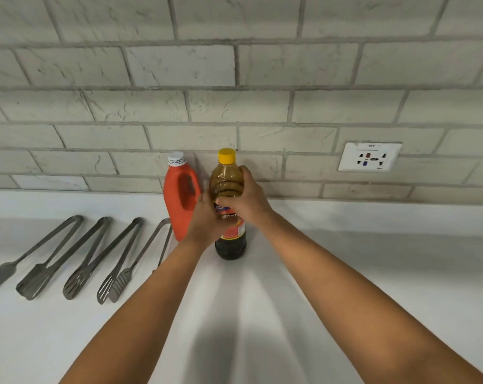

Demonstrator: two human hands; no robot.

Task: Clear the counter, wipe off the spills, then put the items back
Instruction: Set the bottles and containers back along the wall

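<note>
A tall clear bottle point(227, 178) with a yellow cap and dark liquid stands upright on the white counter point(345, 273), near the tiled wall. My right hand point(246, 198) grips its upper body from the right. My left hand point(207, 220) wraps round its labelled middle from the left. Just left of it, touching or nearly touching my left hand, stands an orange jug point(179, 198) with a white cap and a moulded handle.
Several metal tongs point(77, 259) lie side by side on the counter's left half, their tips pointing toward me. A white wall socket point(370, 157) sits on the brick-pattern tiles at the right, above the counter.
</note>
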